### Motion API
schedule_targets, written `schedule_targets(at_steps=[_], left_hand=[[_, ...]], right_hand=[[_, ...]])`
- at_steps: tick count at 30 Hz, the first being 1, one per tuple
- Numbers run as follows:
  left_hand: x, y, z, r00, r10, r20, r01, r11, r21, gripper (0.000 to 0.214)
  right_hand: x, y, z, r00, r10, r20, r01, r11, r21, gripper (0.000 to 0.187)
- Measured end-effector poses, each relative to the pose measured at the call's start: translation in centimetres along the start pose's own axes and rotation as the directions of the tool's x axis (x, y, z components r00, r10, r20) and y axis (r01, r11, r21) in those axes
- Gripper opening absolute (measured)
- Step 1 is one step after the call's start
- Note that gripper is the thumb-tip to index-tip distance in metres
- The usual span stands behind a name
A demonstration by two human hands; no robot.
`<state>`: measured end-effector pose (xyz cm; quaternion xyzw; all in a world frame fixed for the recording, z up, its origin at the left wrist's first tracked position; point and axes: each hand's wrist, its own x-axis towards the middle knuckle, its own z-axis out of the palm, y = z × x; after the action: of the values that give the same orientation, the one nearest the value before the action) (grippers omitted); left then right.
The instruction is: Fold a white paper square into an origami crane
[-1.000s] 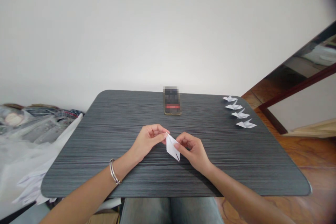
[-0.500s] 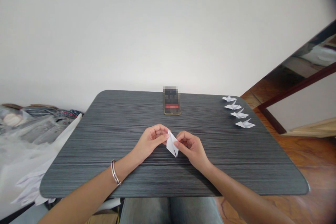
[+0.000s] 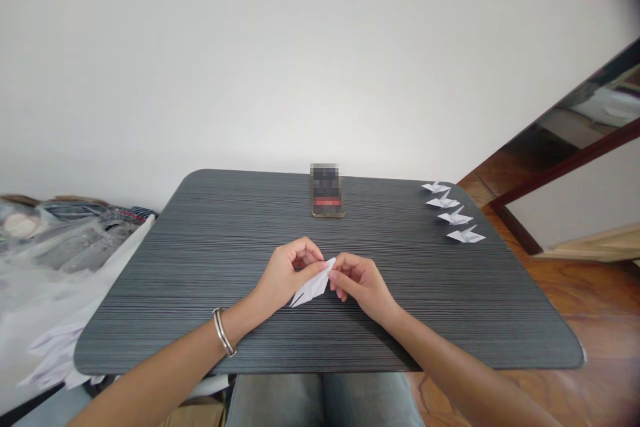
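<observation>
A small piece of folded white paper (image 3: 311, 289) is pinched between my two hands above the middle of the table (image 3: 200, 233). Its slit, pointed end slants down to the left, toward me, and its other tip points up to the right. My left hand (image 3: 295, 267) grips the paper's upper edge between thumb and fingers. With thumb and forefinger, my right hand (image 3: 361, 282) holds it near the upper right tip. Parts of the paper are hidden behind my left thumb and fingers.
Several folded paper cranes (image 3: 455, 217) stand in a row along the table's right edge. A phone (image 3: 327, 197), partly pixelated, is at the back middle near the wall. Plastic bags (image 3: 85, 240) and white paper pieces (image 3: 53, 353) lie left of the table.
The folded paper has turned in my hands: its slit point has swung from lower right to lower left. My right fingers have shifted from its side to its upper tip.
</observation>
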<state>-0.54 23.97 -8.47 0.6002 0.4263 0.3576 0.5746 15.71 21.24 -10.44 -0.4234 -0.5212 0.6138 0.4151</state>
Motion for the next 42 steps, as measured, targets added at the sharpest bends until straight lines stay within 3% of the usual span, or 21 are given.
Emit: schedule_targets(at_steps=[5,10,13,18,20,22,29,36,39,42], left_hand=[[-0.2,-0.2,-0.1,0.999,0.021,0.032,-0.021,1.000,0.005,0.018],[-0.5,0.0,0.0,0.994,0.109,-0.009,-0.110,0.992,-0.054,0.016],[-0.5,-0.1,0.1,0.981,0.195,-0.007,-0.195,0.981,0.004,0.015],[-0.6,-0.5,0.2,0.980,0.167,-0.109,-0.170,0.985,-0.010,0.033],[-0.6,-0.5,0.1,0.974,0.177,-0.143,-0.184,0.982,-0.037,0.028],[-0.7,-0.4,0.0,0.968,0.213,-0.132,-0.215,0.977,-0.002,0.014],[-0.3,-0.1,-0.1,0.974,0.214,-0.079,-0.218,0.975,-0.052,0.015],[0.1,0.4,-0.2,0.995,0.055,-0.078,-0.048,0.995,0.088,0.010],[0.2,0.5,-0.4,0.998,0.006,-0.065,0.004,0.988,0.151,0.012],[0.2,0.5,-0.6,0.999,-0.022,-0.034,0.028,0.986,0.165,0.013]], right_hand=[[0.0,-0.3,0.2,0.998,0.056,0.002,-0.056,0.996,0.072,0.026],[0.2,-0.4,-0.1,0.991,-0.009,-0.136,0.029,0.989,0.145,0.025],[0.3,-0.2,-0.4,0.981,-0.029,-0.193,0.068,0.978,0.198,0.024],[0.2,-0.2,-0.5,0.983,-0.013,-0.182,0.062,0.963,0.264,0.021],[0.1,-0.3,-0.4,0.984,-0.002,-0.178,0.049,0.963,0.264,0.022],[0.1,-0.3,-0.4,0.984,0.011,-0.176,0.037,0.963,0.266,0.022],[0.1,-0.3,-0.6,0.987,0.030,-0.159,0.022,0.949,0.315,0.024],[0.1,-0.4,-0.3,0.992,0.019,-0.123,0.010,0.973,0.231,0.026],[0.0,-0.4,-0.6,0.979,-0.092,-0.181,0.110,0.990,0.092,0.019],[-0.2,-0.2,-1.1,0.937,-0.254,-0.240,0.236,0.967,-0.101,0.023]])
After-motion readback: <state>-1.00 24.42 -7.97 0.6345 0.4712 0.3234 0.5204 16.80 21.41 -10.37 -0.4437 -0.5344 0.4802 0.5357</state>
